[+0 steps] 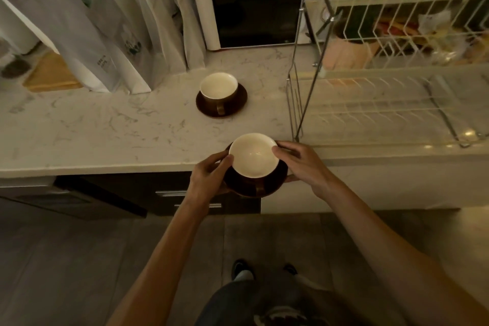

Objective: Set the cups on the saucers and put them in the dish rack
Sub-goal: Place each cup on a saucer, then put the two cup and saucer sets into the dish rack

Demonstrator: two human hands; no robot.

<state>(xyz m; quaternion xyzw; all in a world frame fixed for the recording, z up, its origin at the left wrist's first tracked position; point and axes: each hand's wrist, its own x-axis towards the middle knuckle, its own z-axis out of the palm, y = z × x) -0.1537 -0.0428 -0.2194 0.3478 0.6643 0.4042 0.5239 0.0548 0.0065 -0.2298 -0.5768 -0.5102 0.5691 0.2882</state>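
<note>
A brown cup with a cream inside [253, 155] sits on a dark brown saucer [272, 184], held over the counter's front edge. My left hand [209, 173] grips the saucer's left side, thumb against the cup. My right hand [299, 160] grips its right side, thumb on the cup's rim. A second matching cup [218, 86] stands on its own saucer [238, 100] farther back on the marble counter [105, 127], handle towards me. The cream wire dish rack [383, 103] stands to the right; its lower tier holds nothing.
A white microwave [201, 8] stands at the back. Several tall paper bags [105, 34] lean at the back left beside a wooden board [50, 74]. The rack's metal frame leg [299, 124] is close to my right hand. Packets fill the rack's upper tier [423, 32].
</note>
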